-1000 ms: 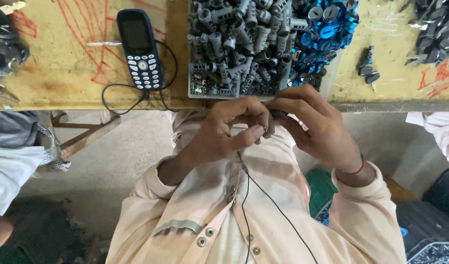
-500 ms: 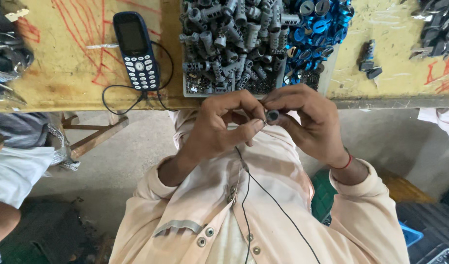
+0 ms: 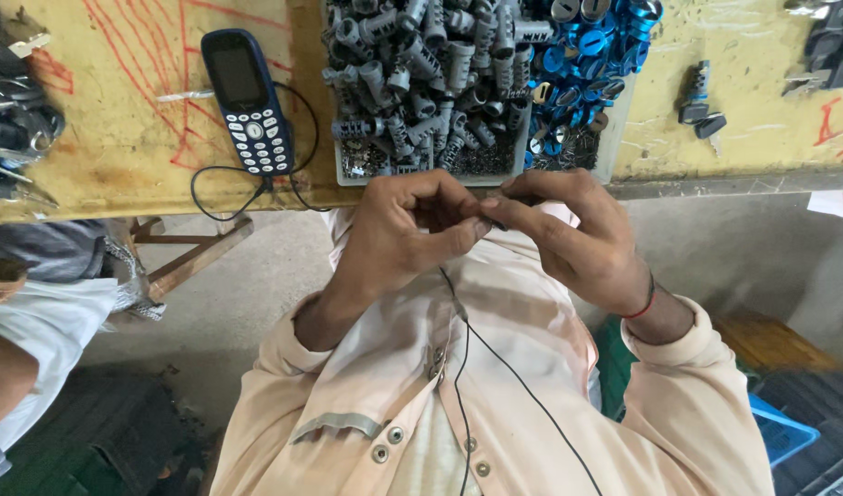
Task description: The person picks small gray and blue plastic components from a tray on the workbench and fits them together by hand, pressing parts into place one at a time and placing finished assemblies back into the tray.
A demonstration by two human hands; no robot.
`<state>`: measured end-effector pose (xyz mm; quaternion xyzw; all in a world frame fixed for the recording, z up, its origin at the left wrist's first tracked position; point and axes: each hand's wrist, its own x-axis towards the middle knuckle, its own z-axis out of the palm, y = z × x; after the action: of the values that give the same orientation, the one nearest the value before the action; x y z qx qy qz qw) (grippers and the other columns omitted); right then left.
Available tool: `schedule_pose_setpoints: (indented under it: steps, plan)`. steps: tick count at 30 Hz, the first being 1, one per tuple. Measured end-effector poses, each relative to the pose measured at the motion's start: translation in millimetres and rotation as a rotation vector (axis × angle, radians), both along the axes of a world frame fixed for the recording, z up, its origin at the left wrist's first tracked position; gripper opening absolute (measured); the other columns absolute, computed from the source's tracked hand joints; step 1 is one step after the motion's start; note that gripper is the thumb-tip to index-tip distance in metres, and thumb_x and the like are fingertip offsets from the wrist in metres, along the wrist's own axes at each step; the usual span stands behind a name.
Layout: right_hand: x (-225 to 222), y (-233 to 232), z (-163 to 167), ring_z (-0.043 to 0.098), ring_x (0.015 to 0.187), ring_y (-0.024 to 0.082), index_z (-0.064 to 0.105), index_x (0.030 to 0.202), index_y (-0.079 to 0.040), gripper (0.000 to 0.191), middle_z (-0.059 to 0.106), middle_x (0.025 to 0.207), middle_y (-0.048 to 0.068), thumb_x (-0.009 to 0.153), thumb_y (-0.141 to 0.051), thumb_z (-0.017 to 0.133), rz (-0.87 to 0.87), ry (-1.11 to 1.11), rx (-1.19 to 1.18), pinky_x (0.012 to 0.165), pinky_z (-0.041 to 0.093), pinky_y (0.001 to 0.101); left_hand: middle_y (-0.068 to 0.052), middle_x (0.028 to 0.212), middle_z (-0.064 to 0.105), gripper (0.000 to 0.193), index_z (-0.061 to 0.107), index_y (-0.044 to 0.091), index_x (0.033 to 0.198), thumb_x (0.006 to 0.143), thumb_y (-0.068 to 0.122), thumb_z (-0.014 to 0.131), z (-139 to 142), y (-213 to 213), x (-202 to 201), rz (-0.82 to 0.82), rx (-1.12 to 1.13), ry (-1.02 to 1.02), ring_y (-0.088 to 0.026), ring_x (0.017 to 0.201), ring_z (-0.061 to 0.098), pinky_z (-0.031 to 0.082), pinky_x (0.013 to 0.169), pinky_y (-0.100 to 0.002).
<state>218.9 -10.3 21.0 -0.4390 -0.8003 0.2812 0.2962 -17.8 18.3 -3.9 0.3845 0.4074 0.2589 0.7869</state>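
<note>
While we pinch a small dark part [image 3: 491,220] between left hand [image 3: 399,234] and right hand [image 3: 568,239], a yellow table [image 3: 118,138] edges grey concrete floor [image 3: 247,303].

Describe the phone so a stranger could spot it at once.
On the yellow table, left of the tray of grey metal parts, lies the phone. It is dark blue with a keypad, and a black cable loops from its lower end.
</note>
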Motion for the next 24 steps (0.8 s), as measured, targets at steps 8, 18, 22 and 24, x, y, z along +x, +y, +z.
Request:
schedule_pose_setpoints:
  steps: [8,18,22,24]
  plan:
    - [0.0,-3.9,0.6,0.068,0.107,0.025,0.075,0.121,-0.008,0.047,0.065,0.119,0.010,0.083,0.019,0.072,-0.016,0.085,-0.050,0.089,0.058,0.0367,0.003,0.088,0.070,0.013,0.067,0.003,0.093,0.090,0.007,0.080,-6.0,1.2,0.6,-0.039,-0.096,-0.158,0.001,0.077,0.060,0.050,0.067,-0.017]
    - [2.8,-10.5,-4.7,0.069,0.109,0.024,0.075,0.119,-0.011,0.039,0.067,0.118,0.007,0.086,0.010,0.078,-0.020,0.179,-0.176,0.090,0.058,0.0363,0.006,0.079,0.065,0.015,0.068,0.006,0.091,0.084,0.008,0.081,-3.3,8.2,-2.3,-0.171,-0.168,-0.148,0.001,0.065,0.053,0.040,0.055,-0.017]
    - [0.8,-12.1,-5.8,0.069,0.105,0.023,0.076,0.120,-0.011,0.037,0.066,0.115,0.008,0.088,0.008,0.081,-0.070,0.137,-0.083,0.088,0.059,0.0354,0.005,0.083,0.064,0.016,0.065,0.004,0.093,0.091,0.008,0.081,-0.2,1.5,0.5,-0.081,-0.120,-0.124,0.000,0.071,0.053,0.041,0.060,-0.018]
    - [1.3,-11.3,-3.3,0.070,0.102,0.023,0.075,0.119,-0.009,0.037,0.067,0.114,0.009,0.087,0.008,0.081,-0.061,0.089,-0.037,0.086,0.059,0.0355,0.004,0.087,0.063,0.017,0.063,0.003,0.098,0.095,0.008,0.079,2.8,-4.1,3.9,-0.024,-0.066,-0.107,0.000,0.076,0.053,0.044,0.064,-0.019]
